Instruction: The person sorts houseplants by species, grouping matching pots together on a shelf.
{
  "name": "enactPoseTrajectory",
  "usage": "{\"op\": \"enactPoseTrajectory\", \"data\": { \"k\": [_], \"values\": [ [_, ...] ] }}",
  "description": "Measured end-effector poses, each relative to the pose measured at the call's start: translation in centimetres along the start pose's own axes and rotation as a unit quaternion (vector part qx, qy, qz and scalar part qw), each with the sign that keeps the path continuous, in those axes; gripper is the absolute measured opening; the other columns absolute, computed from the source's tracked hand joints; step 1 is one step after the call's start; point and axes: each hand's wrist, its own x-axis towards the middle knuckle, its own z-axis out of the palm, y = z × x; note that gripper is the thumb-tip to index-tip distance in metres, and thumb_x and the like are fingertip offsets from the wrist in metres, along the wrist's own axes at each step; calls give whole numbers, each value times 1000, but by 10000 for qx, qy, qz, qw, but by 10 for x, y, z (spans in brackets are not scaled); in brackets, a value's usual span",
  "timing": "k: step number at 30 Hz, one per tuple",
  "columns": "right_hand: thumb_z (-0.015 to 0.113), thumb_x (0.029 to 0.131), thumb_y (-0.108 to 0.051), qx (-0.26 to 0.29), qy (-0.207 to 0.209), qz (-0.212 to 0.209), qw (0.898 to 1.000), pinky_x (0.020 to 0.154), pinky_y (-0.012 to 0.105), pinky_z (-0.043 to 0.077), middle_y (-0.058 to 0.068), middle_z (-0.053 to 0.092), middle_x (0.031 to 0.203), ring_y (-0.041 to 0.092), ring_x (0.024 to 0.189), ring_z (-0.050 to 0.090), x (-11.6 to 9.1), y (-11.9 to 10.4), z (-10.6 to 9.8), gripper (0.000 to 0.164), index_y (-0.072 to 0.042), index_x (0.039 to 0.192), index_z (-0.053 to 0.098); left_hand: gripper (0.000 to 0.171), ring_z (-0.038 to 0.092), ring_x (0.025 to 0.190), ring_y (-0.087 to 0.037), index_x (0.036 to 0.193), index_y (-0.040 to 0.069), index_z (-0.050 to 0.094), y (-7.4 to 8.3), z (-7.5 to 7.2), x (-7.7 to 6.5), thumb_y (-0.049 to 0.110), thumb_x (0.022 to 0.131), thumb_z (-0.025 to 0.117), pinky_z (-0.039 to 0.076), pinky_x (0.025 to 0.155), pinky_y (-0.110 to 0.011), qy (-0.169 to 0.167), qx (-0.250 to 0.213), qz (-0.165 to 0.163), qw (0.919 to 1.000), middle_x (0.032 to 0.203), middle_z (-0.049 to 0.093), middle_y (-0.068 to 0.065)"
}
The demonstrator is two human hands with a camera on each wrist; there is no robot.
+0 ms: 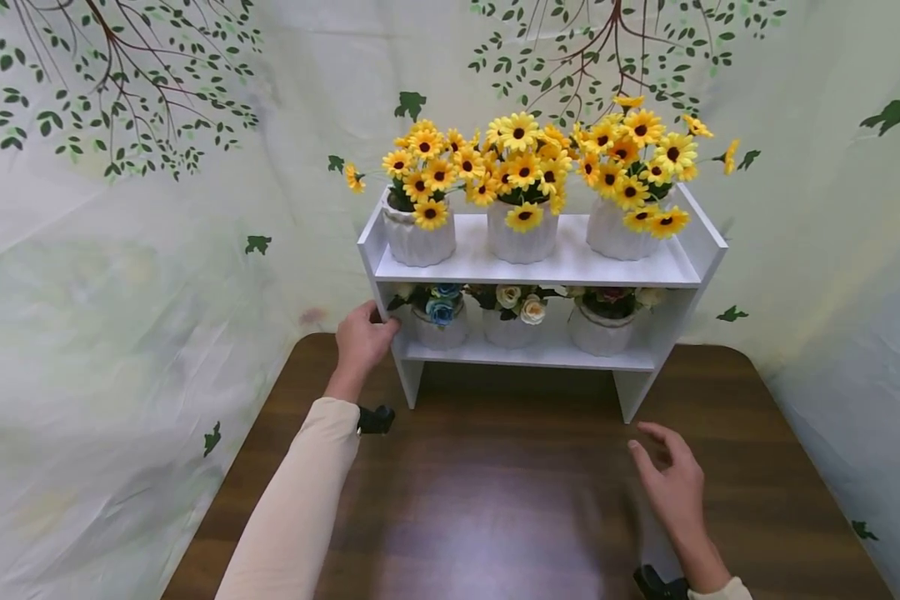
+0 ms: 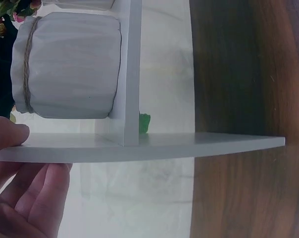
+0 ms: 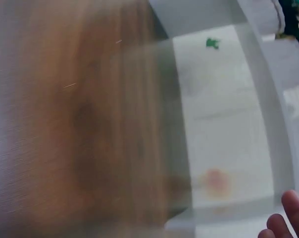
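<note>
A white two-tier shelf (image 1: 468, 271) stands on the wooden table against the wall. My left hand (image 1: 363, 337) grips its left side panel (image 2: 169, 150), thumb on the inner face and fingers behind the outer face in the left wrist view. My right hand (image 1: 675, 479) is over the table at the front right, apart from the shelf, fingers relaxed and holding nothing. Yellow daisy-like flowers (image 1: 521, 171) fill three white pots (image 1: 522, 237) on the upper tier. Three pots of artificial roses (image 1: 441, 311) stand on the lower tier, partly hidden by the board above.
Dark brown wood makes up the tabletop (image 1: 487, 508), with rounded back corners. Behind it hangs a pale wall cloth (image 1: 157, 275) printed with branches and green leaves. Below the lower tier, the two side panels reach down to the table.
</note>
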Motion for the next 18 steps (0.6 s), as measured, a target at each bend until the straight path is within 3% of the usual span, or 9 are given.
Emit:
{"op": "enactPoseTrajectory", "data": {
  "k": [4, 7, 9, 12, 14, 16, 18],
  "values": [
    [69, 91, -12, -295, -370, 644, 9968, 78, 0, 39, 11, 69, 119, -21, 96, 46, -21, 11, -10, 30, -7, 120, 66, 34, 66, 107, -35, 116, 3, 67, -5, -3, -1, 25, 89, 62, 52, 91, -49, 198, -152, -16, 9997, 118, 71, -19],
    [70, 90, -12, -698, -759, 444, 9937, 76, 8, 46, 11, 70, 117, -6, 96, 58, -25, 19, -17, 34, -6, 122, 64, 36, 65, 114, -35, 120, 4, 66, -12, -2, -3, 26, 92, 60, 52, 95, -50, 137, -267, 62, 9995, 125, 68, -19],
    [73, 87, -10, -1076, -1139, -3, 9877, 77, 21, 53, 13, 71, 114, 9, 98, 65, -25, 25, -22, 38, -4, 123, 63, 38, 63, 117, -35, 124, 5, 63, -18, 0, -6, 27, 94, 58, 51, 96, -49, -109, -239, 51, 9996, 128, 67, -18],
    [77, 82, -9, -1628, -1631, -1002, 9679, 74, 43, 55, 13, 72, 108, 30, 94, 66, -24, 29, -28, 43, -2, 121, 63, 46, 60, 122, -37, 134, 3, 55, -23, -3, -17, 30, 97, 55, 49, 99, -50, -814, 107, -90, 9966, 134, 62, -21],
    [80, 78, -9, -1826, -1799, -1574, 9537, 74, 48, 53, 10, 71, 106, 29, 93, 66, -22, 28, -29, 44, -3, 119, 65, 59, 53, 129, -41, 145, 0, 42, -22, -6, -28, 34, 98, 53, 45, 104, -53, -1230, 420, -327, 9910, 142, 54, -24],
    [83, 75, -10, -1892, -1799, -2096, 9423, 74, 48, 52, 8, 71, 105, 26, 94, 65, -19, 23, -27, 45, -5, 116, 66, 70, 47, 133, -46, 152, -2, 27, -17, -7, -42, 35, 98, 52, 42, 107, -57, -1193, 665, -434, 9897, 150, 44, -28],
    [84, 73, -11, -1867, -1702, -2531, 9339, 76, 48, 52, 8, 70, 106, 27, 96, 65, -13, 15, -23, 45, -6, 115, 67, 75, 46, 133, -48, 154, -3, 19, -10, -5, -57, 33, 98, 53, 41, 107, -58, -674, 817, -212, 9941, 152, 39, -29]
  ]
}}
